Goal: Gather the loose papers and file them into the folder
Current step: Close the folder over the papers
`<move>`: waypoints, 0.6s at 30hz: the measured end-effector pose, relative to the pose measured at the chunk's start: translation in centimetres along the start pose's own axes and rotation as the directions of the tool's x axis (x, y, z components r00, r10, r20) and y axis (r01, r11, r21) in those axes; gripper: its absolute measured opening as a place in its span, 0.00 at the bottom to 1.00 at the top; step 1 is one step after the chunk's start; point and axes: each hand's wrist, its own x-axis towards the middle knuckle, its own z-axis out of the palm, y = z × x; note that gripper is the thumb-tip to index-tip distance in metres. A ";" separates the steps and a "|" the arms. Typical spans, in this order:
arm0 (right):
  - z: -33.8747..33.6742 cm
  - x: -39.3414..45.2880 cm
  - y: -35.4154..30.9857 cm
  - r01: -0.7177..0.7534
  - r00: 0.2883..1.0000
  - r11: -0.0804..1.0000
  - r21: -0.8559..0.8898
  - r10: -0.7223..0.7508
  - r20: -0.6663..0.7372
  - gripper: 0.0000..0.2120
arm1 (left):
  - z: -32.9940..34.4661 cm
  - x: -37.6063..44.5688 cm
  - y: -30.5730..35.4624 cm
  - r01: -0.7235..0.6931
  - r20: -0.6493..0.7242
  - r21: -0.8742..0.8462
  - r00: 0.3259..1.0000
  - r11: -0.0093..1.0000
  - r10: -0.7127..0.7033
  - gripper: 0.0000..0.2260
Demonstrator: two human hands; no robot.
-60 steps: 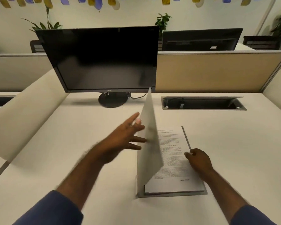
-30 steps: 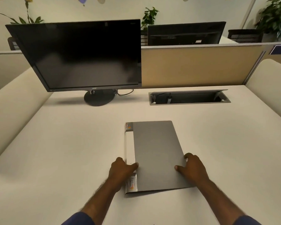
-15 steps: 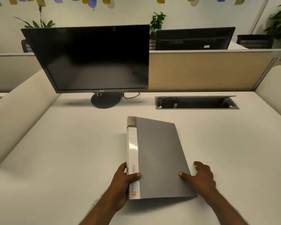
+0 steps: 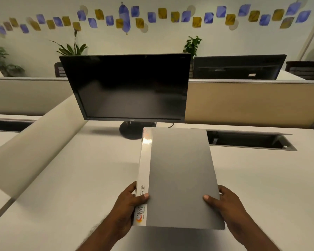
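From the head camera, the only view I have, I see the grey folder (image 4: 181,178) shut and raised off the bench (image 4: 62,187), casting a shadow below its near edge. My left hand (image 4: 129,207) is closed on the near left corner, thumb on top across the white spine strip (image 4: 143,171), fingers curled under it. My right hand (image 4: 225,203) is closed on the near right corner, thumb on the cover, fingers beneath. I cannot see any loose papers on the bench; I judge they are inside, so the filing looks about done. The folder's long axis runs straight away from me toward the monitor (image 4: 129,87), its far end near the monitor stand (image 4: 130,131), spine on the left. Both grips sit at the near end, about equally close, so the far end hangs unsupported. Whatever comes next, likely setting it down, I judge turns on keeping that far end level and short of the stand.
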 end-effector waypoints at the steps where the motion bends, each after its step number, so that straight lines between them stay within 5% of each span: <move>1: 0.7 0.7 -0.7 0.007 1.000 1.000 -0.011 -0.007 0.004 0.19 | -0.4 0.4 0.9 -0.006 -0.011 0.012 1.000 1.000 0.006 0.20; 18: 12.1 15.1 -4.1 -0.144 0.989 0.972 -0.188 0.138 -0.048 0.17 | -9.1 12.7 7.1 0.208 -0.254 0.197 0.955 0.958 -0.156 0.09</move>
